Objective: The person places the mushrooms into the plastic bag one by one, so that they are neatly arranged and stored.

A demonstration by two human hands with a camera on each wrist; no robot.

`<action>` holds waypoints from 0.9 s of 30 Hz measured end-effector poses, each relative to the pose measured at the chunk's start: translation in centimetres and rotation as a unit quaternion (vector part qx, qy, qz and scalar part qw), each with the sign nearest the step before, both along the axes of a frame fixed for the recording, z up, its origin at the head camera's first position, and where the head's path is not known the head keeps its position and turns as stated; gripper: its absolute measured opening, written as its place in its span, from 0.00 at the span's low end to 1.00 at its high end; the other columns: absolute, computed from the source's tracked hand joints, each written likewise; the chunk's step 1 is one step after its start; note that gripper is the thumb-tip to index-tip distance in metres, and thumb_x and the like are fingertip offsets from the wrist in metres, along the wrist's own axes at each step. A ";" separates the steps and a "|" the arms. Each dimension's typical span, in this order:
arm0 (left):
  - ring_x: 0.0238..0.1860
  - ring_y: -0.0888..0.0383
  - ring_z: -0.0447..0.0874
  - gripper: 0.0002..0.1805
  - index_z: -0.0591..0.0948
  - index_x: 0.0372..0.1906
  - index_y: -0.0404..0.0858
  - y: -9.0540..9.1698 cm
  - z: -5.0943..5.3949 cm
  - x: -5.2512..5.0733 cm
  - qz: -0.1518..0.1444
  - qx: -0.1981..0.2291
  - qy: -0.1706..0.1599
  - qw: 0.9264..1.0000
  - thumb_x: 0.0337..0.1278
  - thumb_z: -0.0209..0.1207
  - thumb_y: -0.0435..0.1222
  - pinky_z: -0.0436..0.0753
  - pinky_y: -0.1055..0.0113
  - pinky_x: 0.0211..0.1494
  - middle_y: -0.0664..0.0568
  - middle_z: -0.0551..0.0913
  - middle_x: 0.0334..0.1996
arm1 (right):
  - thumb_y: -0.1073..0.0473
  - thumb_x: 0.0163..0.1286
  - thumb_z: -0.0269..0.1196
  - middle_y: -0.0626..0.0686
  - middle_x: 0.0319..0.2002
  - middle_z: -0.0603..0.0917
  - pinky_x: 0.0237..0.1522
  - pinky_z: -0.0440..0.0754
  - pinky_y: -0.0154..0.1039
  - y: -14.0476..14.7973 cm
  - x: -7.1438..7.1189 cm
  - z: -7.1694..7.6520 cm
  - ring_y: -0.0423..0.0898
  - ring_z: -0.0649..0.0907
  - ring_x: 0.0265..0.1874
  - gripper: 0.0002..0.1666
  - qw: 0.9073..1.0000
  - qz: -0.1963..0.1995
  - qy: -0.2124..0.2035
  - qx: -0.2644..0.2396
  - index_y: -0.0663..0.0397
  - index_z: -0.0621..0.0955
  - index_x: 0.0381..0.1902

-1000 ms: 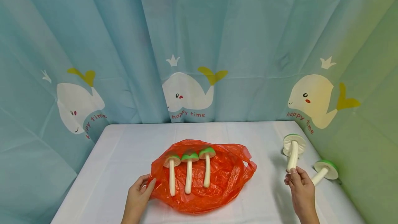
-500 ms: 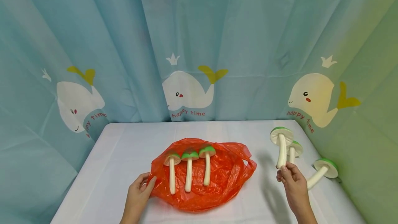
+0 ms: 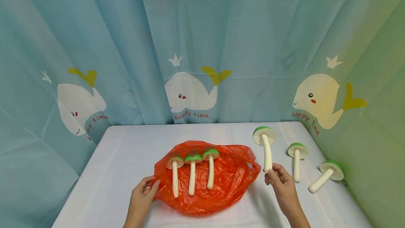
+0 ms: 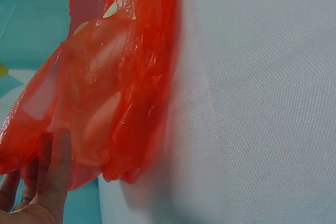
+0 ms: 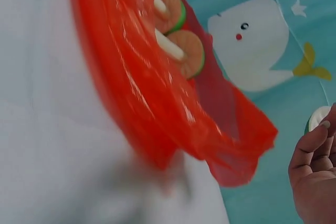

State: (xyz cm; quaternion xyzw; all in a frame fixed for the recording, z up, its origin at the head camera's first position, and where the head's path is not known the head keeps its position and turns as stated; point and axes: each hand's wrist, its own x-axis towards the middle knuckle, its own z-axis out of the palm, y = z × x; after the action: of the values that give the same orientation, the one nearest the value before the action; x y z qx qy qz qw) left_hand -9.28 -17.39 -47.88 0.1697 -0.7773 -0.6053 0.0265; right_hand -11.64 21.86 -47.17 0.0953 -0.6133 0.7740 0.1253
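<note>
bag [image 3: 229,180]: red; mushrooms [image 3: 267,149]: green-capped, cream-stemmed; curtain [image 3: 259,45]: teal (whale-printed)

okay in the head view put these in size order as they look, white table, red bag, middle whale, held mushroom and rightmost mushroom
Largest to smallest:
1. White table
2. Red bag
3. Middle whale
4. Held mushroom and rightmost mushroom, unranked: they look alike, and the first is held up, perhaps nearer the camera.

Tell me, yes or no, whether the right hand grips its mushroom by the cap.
No, the right hand pinches the mushroom by the lower end of its stem.
</note>
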 end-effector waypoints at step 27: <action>0.38 0.54 0.82 0.21 0.75 0.53 0.28 -0.4 -0.4 0.1 0.009 -0.005 -0.001 1.000 0.62 0.59 0.38 0.83 0.69 0.35 0.39 0.78 0.45 | 0.62 0.70 0.57 0.55 0.40 0.78 0.42 0.80 0.38 -4.4 1.2 -2.4 0.43 0.79 0.38 0.21 0.939 0.247 -0.186 0.151 0.75 0.69 0.53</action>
State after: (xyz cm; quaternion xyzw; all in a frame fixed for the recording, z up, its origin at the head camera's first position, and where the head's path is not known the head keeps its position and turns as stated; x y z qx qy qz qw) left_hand -9.18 -17.75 -48.23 0.1775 -0.7785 -0.6011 0.0323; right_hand -10.48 17.45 -49.55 0.1160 -0.6923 0.6830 -0.2020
